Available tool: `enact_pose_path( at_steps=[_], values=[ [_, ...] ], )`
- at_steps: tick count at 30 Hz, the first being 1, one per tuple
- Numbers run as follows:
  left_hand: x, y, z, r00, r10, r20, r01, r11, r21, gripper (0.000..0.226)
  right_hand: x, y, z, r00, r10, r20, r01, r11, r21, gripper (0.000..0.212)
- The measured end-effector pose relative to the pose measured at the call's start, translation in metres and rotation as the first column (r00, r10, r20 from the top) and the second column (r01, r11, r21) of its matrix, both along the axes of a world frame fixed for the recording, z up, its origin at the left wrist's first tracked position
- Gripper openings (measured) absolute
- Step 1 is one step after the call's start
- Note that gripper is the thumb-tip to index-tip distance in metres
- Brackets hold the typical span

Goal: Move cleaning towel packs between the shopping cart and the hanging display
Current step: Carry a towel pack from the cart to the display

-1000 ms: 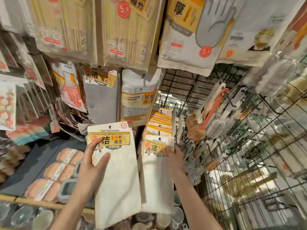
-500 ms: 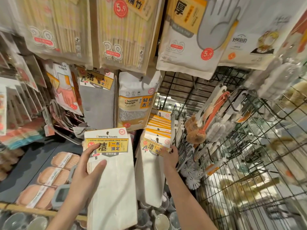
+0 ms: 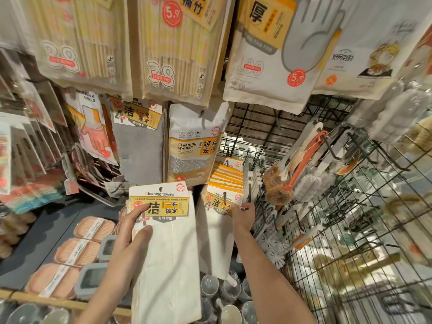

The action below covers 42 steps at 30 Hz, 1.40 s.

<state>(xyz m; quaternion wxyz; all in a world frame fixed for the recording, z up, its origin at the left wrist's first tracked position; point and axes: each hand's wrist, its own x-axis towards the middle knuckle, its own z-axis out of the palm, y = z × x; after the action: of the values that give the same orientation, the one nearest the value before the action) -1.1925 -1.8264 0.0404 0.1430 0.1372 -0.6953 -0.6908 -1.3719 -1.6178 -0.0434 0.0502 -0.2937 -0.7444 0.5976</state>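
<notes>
Unmoved, left hand (image 3: 131, 232) grips one towel pack (image 3: 168, 242); right hand (image 3: 243, 215) now pinches the hanging pack (image 3: 222, 204).

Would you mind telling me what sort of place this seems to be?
Most likely a household-goods shop aisle: priced chopstick packs hang overhead, cleaning towel packs queue on a peg, and brushes hang on a wire grid.

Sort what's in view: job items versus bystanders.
Job: held towel pack, left hand, hung towel packs, right hand.
Bystanders: sponge pack, gloves, brushes, cups.
</notes>
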Motion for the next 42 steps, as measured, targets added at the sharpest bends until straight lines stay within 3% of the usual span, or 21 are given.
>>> enact_pose_path(
  at_steps=[11, 15, 19, 23, 25, 27, 28, 34, 42],
  values=[
    [0.000, 0.009, -0.006, 0.999, -0.035, -0.003, 0.035, 0.998, 0.046, 0.045, 0.026, 0.017, 0.008, 0.994, 0.111, 0.000, -0.110, 0.992, -0.059, 0.037],
    [0.001, 0.019, 0.000, 0.997, -0.066, -0.046, 0.066, 0.998, 0.016, 0.046, 0.052, 0.016, 0.034, 0.980, 0.175, -0.098, -0.184, 0.979, -0.092, 0.025],
    [-0.001, 0.027, 0.000, 0.993, -0.094, -0.074, 0.096, 0.995, 0.016, 0.051, 0.081, 0.002, 0.073, 0.912, 0.343, -0.224, -0.391, 0.892, -0.226, 0.015],
    [-0.002, 0.035, -0.006, 0.989, -0.117, -0.085, 0.125, 0.988, 0.093, 0.060, 0.097, -0.014, 0.100, 0.817, 0.501, -0.286, -0.558, 0.813, -0.166, 0.008],
    [-0.001, 0.038, -0.008, 0.986, -0.136, -0.097, 0.147, 0.983, 0.109, 0.069, 0.104, -0.018, 0.103, 0.782, 0.548, -0.297, -0.598, 0.794, -0.110, 0.027],
    [0.000, 0.040, -0.009, 0.984, -0.152, -0.090, 0.161, 0.981, 0.109, 0.073, 0.108, -0.018, 0.102, 0.806, 0.527, -0.269, -0.563, 0.823, -0.076, 0.058],
    [0.000, 0.040, -0.010, 0.985, -0.149, -0.082, 0.158, 0.981, 0.109, 0.073, 0.110, -0.017, 0.102, 0.820, 0.508, -0.263, -0.541, 0.839, -0.064, 0.060],
    [0.002, 0.045, -0.008, 0.994, -0.100, -0.051, 0.105, 0.989, 0.107, 0.068, 0.108, -0.009, 0.102, 0.871, 0.438, -0.223, -0.457, 0.889, -0.041, 0.033],
    [-0.001, 0.044, 0.000, 0.998, -0.043, -0.049, 0.048, 0.994, 0.101, 0.049, 0.107, 0.004, 0.085, 0.909, 0.323, -0.265, -0.365, 0.922, -0.129, 0.037]
  ],
)
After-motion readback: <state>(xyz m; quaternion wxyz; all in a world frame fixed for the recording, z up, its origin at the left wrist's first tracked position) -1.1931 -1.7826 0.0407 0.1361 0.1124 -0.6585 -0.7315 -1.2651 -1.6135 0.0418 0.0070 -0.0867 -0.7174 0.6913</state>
